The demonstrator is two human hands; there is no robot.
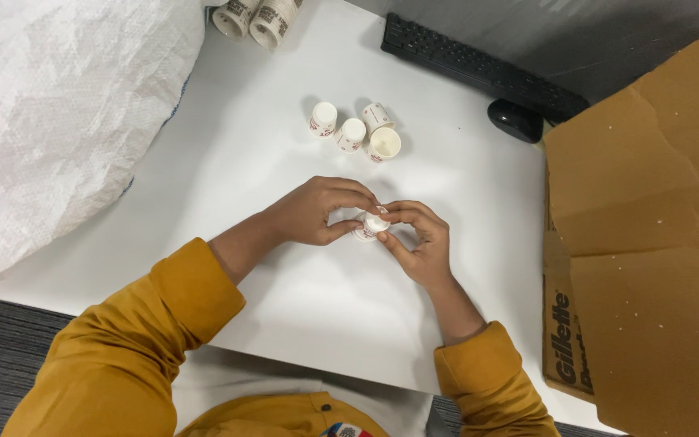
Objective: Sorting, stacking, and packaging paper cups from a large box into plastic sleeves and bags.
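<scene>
Both hands meet at the middle of a white table [252, 146]. My left hand [317, 212] and my right hand [416, 239] together pinch a small white paper cup [370, 226] with red print, held just above the tabletop. The fingers hide most of the cup. Beyond the hands stands a group of several similar small cups [355, 131]; two stand upside down, one lies on its side and one stands mouth up. Mustard-yellow sleeves cover both forearms.
A large white woven sack [50, 113] fills the left side. Two stacks of cups [256, 16] lie at the top edge. A black keyboard [479, 66] and black mouse [515, 120] sit at the back right. A brown cardboard box [649, 226] stands on the right.
</scene>
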